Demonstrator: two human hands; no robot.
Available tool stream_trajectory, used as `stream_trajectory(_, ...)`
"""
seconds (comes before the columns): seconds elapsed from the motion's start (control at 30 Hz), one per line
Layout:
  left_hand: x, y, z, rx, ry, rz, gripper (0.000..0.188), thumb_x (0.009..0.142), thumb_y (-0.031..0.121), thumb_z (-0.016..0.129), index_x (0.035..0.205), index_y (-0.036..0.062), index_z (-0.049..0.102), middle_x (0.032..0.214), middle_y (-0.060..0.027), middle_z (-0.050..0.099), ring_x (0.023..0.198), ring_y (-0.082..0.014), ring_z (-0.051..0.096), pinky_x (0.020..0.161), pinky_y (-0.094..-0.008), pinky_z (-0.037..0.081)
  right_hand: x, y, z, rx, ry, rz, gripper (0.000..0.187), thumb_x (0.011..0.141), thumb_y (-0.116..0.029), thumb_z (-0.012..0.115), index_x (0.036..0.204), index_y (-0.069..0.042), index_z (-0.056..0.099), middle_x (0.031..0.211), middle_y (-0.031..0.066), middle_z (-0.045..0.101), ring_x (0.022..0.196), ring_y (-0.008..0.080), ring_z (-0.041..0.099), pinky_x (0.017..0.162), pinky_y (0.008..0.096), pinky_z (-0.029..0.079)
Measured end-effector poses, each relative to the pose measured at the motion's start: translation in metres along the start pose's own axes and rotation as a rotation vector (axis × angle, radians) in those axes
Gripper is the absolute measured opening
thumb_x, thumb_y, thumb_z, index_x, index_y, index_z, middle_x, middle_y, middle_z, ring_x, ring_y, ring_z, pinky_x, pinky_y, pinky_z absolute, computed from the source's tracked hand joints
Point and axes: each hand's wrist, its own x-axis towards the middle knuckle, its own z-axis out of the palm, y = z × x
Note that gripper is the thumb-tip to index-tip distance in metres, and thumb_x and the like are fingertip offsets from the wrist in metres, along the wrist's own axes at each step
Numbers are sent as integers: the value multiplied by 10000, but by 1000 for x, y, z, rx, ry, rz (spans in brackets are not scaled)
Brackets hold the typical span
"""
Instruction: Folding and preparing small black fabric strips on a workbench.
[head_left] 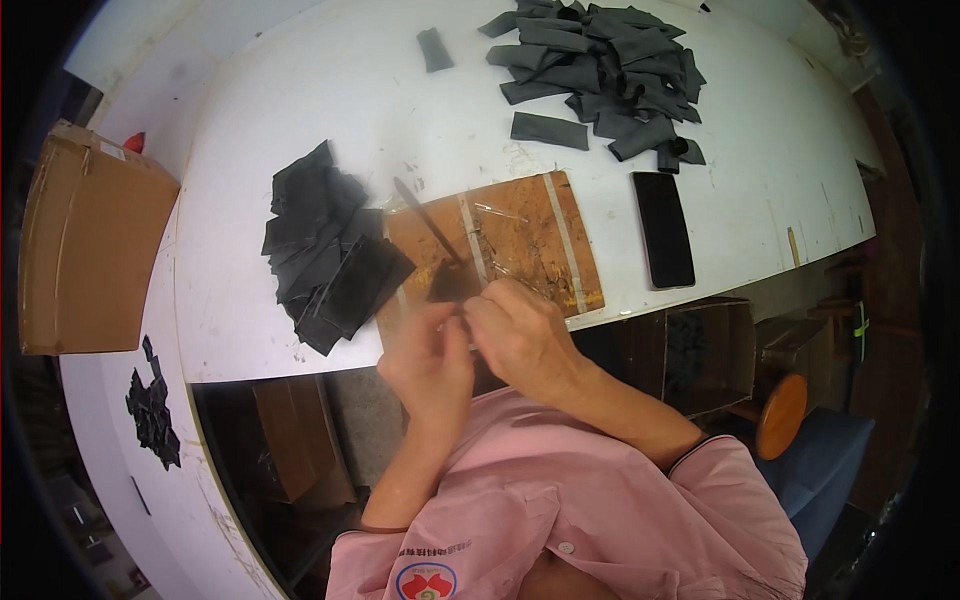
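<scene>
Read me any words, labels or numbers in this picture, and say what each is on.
Pink shirt: a row of small dark characters, not copied here.
Oval badge on the shirt: blue border, red emblem, lettering too small to read.
Brown board: yellow marks near its edge, too unclear to read.

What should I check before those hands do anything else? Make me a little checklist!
1. Hands together: ok, the left hand and right hand are close together.
2. Something between the fingers: cannot tell, it's blurry there.
3. Phone off the wooden board: ok, it lies to the right.
4. Black pieces off the board: not ok, they overlap its left side.
5. Grey pieces stacked neatly: not ok, they're jumbled.
</scene>
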Motion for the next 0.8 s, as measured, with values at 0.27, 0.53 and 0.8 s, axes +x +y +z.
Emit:
stream_trajectory(0.27,24,12,-22,-1209,-203,-826,145,704,-58,567,815,12,506,594,-11,500,350,-8,273,325,-147,191,-1,14,8,596,-21,418,127,665,-34,637,760,19,572,649,35,505,541,132,490,500,259,406)
stream_trajectory(0.53,15,-1,-3,-470,-22,-322,136,697,-61,515,814,-3,553,683,-11,557,570,-36,472,489,-174,365,-3,10,15,1818,-100,1074,91,814,-133,541,777,-50,548,622,-47,452,517,23,363,455,163,278)
stream_trajectory(0.8,19,-4,-6,-780,-106,-477,122,730,-85,488,824,-10,501,677,-63,569,382,-24,380,326,-159,266,-1,20,10,1191,-223,851,145,816,-181,528,790,-39,539,670,-14,480,584,66,444,528,188,361)
